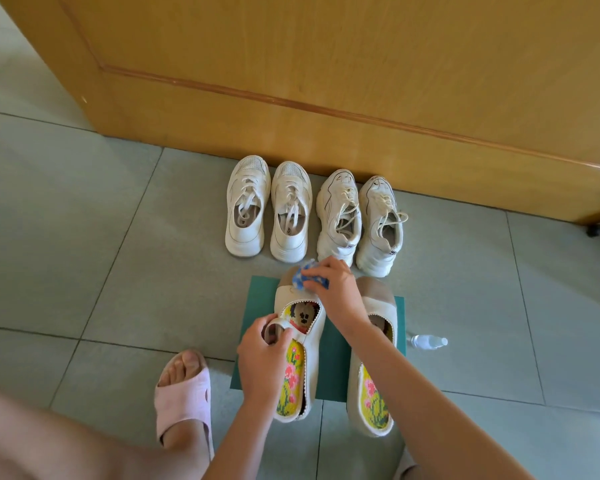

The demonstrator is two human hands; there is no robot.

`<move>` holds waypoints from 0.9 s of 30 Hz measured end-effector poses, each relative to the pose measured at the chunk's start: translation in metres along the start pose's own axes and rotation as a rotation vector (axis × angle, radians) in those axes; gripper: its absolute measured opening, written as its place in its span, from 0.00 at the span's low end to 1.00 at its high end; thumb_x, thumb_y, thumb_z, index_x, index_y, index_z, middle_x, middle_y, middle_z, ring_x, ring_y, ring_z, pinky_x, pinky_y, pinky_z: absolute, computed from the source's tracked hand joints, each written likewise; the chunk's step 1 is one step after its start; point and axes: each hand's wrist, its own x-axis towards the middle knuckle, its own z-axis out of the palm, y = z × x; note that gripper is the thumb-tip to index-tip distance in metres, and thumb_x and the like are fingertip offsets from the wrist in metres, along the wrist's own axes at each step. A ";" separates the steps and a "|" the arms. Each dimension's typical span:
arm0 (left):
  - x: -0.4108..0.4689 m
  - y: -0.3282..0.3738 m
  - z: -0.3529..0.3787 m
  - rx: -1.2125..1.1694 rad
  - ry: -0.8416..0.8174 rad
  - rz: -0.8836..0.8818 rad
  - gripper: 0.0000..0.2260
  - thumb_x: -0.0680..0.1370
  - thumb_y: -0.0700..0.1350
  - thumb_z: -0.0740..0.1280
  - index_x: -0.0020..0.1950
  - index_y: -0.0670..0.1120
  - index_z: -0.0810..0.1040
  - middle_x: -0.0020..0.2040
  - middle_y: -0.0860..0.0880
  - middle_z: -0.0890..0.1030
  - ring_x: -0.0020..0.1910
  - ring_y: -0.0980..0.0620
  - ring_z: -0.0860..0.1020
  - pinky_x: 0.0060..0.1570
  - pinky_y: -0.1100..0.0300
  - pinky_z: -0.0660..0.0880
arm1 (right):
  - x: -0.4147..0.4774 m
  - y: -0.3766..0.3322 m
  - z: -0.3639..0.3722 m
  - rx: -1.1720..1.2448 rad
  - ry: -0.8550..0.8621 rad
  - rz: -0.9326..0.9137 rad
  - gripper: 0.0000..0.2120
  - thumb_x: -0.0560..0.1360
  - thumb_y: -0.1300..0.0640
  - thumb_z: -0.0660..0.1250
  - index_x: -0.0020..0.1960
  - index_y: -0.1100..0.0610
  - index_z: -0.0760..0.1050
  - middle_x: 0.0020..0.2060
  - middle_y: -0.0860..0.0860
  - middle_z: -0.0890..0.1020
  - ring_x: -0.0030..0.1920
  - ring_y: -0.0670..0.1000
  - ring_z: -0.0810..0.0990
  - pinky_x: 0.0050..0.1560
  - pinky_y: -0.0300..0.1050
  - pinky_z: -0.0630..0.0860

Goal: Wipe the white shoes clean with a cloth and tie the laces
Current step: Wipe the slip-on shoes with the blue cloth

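a person crouched on a tiled floor wipes the toe of a cream strap shoe (313,341) on a green mat (257,306), the right hand (336,292) bunched around a blue-and-white cloth (307,277), the left hand (262,355) pinching the shoe's strap (280,322) to steady it. its mate (376,292) sits beside it on the mat. two pairs of white lace-up sneakers (288,216) (340,216) stand by the wooden door (326,81), laces apparently loose (so the tying looks undone, and whether they have been wiped cannot be told). a small spray bottle (428,341) lies near the mat. heel tags and insole print are too small to read.
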 end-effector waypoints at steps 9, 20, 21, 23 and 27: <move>0.000 0.002 -0.001 -0.007 0.001 0.004 0.11 0.73 0.48 0.70 0.54 0.48 0.79 0.44 0.53 0.80 0.43 0.56 0.77 0.37 0.66 0.69 | -0.027 -0.021 -0.007 0.119 -0.031 0.012 0.07 0.72 0.62 0.71 0.50 0.58 0.83 0.38 0.45 0.75 0.37 0.39 0.70 0.42 0.29 0.67; 0.000 0.002 -0.001 0.007 0.014 0.014 0.13 0.72 0.49 0.71 0.56 0.49 0.79 0.47 0.52 0.80 0.46 0.54 0.76 0.42 0.63 0.68 | 0.024 -0.015 0.025 -0.072 0.192 0.192 0.11 0.75 0.60 0.66 0.56 0.60 0.81 0.49 0.55 0.78 0.57 0.53 0.69 0.54 0.43 0.68; 0.000 0.002 -0.001 0.011 0.014 0.013 0.13 0.72 0.49 0.71 0.56 0.48 0.79 0.47 0.52 0.80 0.46 0.54 0.76 0.42 0.63 0.68 | 0.021 -0.016 0.026 -0.091 0.184 0.156 0.10 0.75 0.60 0.66 0.55 0.60 0.81 0.49 0.55 0.77 0.56 0.53 0.69 0.54 0.42 0.67; 0.000 0.003 -0.001 0.009 0.015 0.008 0.13 0.72 0.48 0.71 0.55 0.48 0.79 0.46 0.53 0.80 0.46 0.54 0.76 0.41 0.65 0.67 | 0.012 -0.019 0.028 -0.141 0.151 0.070 0.09 0.75 0.60 0.66 0.53 0.60 0.82 0.47 0.55 0.77 0.54 0.53 0.69 0.51 0.38 0.66; 0.000 0.006 -0.002 0.017 0.015 -0.004 0.11 0.73 0.48 0.71 0.54 0.48 0.79 0.44 0.53 0.79 0.44 0.54 0.75 0.36 0.69 0.65 | -0.011 -0.021 0.032 -0.207 0.027 -0.061 0.09 0.75 0.61 0.67 0.52 0.61 0.82 0.49 0.57 0.77 0.56 0.54 0.70 0.50 0.35 0.64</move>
